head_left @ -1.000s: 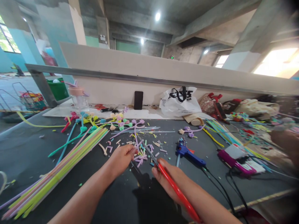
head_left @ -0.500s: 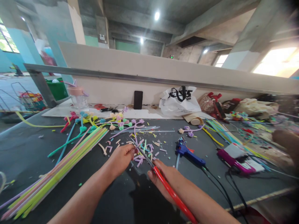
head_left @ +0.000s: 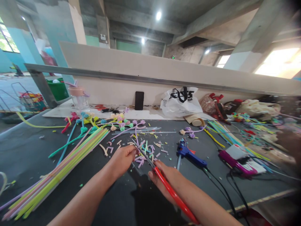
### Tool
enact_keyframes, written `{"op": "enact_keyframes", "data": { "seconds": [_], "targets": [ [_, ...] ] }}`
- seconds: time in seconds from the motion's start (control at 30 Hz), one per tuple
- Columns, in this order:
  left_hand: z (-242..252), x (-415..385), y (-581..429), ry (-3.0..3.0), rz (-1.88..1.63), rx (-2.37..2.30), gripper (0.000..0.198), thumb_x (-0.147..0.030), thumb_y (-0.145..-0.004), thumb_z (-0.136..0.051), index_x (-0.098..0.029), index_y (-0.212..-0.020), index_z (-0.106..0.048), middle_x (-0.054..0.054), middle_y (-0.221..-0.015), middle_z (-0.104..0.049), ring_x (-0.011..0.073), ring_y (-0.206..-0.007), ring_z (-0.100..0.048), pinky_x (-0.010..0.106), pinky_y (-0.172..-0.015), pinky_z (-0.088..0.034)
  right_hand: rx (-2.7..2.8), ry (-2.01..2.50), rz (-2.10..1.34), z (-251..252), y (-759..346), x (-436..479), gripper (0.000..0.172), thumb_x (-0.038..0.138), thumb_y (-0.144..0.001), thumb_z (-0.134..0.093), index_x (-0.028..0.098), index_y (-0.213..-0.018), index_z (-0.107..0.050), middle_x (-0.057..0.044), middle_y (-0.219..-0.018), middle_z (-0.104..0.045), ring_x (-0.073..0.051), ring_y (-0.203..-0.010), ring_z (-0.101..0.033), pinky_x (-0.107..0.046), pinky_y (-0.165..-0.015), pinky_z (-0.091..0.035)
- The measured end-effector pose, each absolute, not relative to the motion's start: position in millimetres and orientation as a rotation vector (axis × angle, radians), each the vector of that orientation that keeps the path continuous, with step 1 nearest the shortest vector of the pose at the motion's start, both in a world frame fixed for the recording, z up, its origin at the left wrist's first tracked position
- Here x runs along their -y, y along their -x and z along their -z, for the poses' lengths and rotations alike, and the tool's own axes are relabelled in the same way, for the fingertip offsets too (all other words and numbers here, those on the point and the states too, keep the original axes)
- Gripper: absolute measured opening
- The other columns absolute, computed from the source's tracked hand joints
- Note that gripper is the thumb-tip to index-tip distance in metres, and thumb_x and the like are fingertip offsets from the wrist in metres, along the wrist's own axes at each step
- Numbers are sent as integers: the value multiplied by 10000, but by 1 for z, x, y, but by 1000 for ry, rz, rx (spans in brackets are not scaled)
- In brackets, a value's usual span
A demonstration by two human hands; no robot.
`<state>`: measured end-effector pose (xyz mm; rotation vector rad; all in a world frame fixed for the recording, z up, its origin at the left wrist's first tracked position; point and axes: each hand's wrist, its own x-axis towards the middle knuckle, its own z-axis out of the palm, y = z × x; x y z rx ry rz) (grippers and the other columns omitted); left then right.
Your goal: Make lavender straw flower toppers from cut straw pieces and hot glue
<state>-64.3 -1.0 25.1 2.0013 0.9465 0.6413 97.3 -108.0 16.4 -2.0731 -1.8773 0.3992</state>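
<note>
My left hand (head_left: 124, 158) is closed in a pinch on the lower end of a purple pipe-cleaner stem (head_left: 136, 133) with small fuzzy flowers on its upper branches. In my right hand (head_left: 167, 176) are red-handled scissors (head_left: 172, 196), their blades pointing up and left. The blade tips lie at the stem, close to my left fingertips; whether they touch it I cannot tell. Short cut pieces of pipe cleaner (head_left: 141, 163) are scattered on the dark table around and beyond the blades. My left fingers hide the stem's lowest end.
Long pipe cleaners (head_left: 63, 169) lie bundled at the left, below finished flower stems (head_left: 94, 121). A blue glue gun (head_left: 192, 157) with its cord lies right of my hands, near a purple-and-white device (head_left: 242, 163). A phone (head_left: 139, 100) leans at the back. Another person's hand (head_left: 290, 142) shows, blurred, at far right.
My hands, the scissors and the purple stem look almost unmoved. At the far right, the other person's blurred hand has shifted slightly.
</note>
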Motion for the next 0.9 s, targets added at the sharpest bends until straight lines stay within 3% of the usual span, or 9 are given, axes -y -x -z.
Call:
{"op": "enact_keyframes", "data": {
  "seconds": [0.37,0.73,0.9],
  "targets": [
    [-23,0,65,-2000,-666,-925,280,-292,-810,-373,-185,-563,-447,-46,-535,-410,120,-547,-395,222,-533,-277,1743,2158,-470,-33,-87,108,130,300,-768,-482,214,-672,-503,36,-565,-502,-109,-518,-475,-198,-498,-320],
    [-20,-2,65,-1932,-668,-983,291,-342,-822,-380,-168,-667,-553,-41,-554,-461,114,-520,-404,215,-495,-287,1902,1983,-486,-31,-97,116,177,382,-809,-437,216,-790,-495,33,-611,-535,-115,-536,-505,-202,-506,-345],
    [-21,-1,64,-1902,-673,-979,321,-376,-822,-384,-163,-669,-569,-37,-539,-466,108,-490,-388,212,-468,-276,1802,2075,-461,-27,-95,113,126,338,-783,-483,223,-733,-491,32,-587,-536,-122,-529,-506,-204,-495,-335]
  ]
}}
